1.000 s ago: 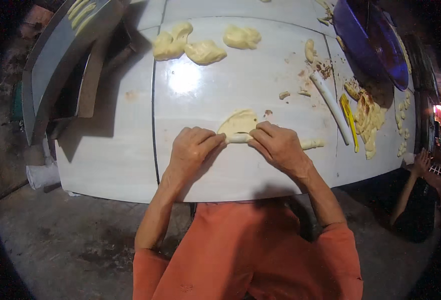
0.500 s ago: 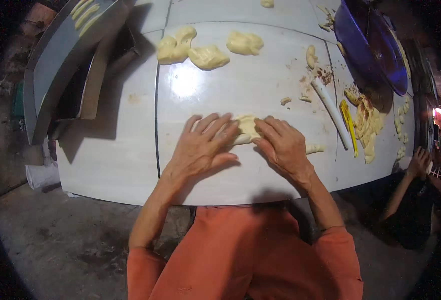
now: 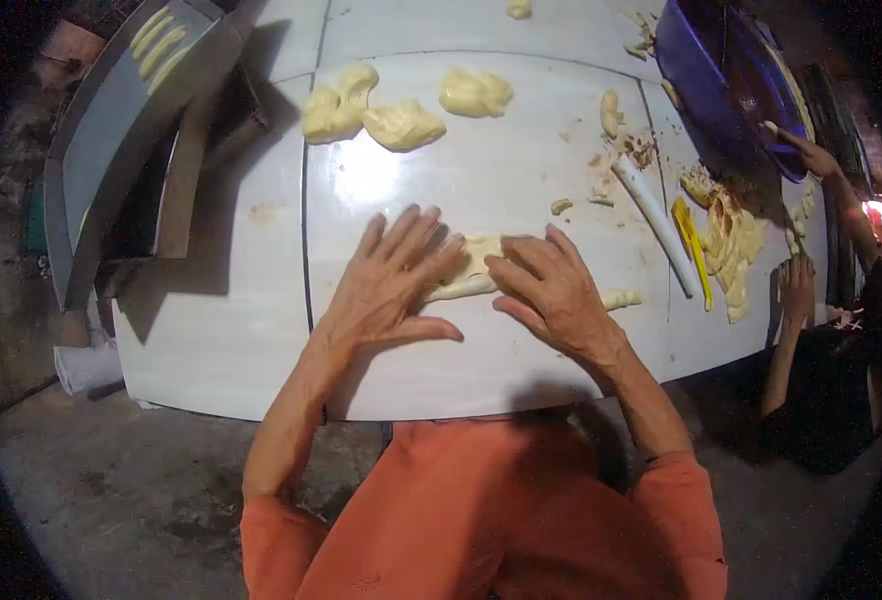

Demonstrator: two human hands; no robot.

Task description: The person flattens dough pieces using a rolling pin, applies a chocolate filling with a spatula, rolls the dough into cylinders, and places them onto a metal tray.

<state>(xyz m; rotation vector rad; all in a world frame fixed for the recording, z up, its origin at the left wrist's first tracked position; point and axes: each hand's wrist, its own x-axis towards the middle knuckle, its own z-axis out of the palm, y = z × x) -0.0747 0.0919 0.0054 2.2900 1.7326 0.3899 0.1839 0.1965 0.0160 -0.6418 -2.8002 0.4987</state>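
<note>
A flattened piece of pale yellow dough (image 3: 478, 258) lies on the white tabletop, its near edge rolled into a thin tube. My left hand (image 3: 383, 285) rests flat over the dough's left end, fingers spread and thumb held apart. Over the right end lies my right hand (image 3: 558, 300), fingers bent a little and touching the dough, thumb apart. Both palms cover parts of the dough. A slim dough roll (image 3: 623, 299) pokes out just right of my right hand.
Dough lumps (image 3: 404, 126) sit farther back. At right lie a white rod (image 3: 653, 225), a yellow tool (image 3: 692, 250), a dough heap (image 3: 739, 250) and a purple basin (image 3: 686, 85). Metal trays (image 3: 91, 165) stand at left. A co-worker's hand (image 3: 796, 287) rests on the right edge.
My hands have shifted slightly left and spread apart, and the dough's rolled near edge shows more. The co-worker's hands have separated, one reaching to the basin, the other onto the table edge.
</note>
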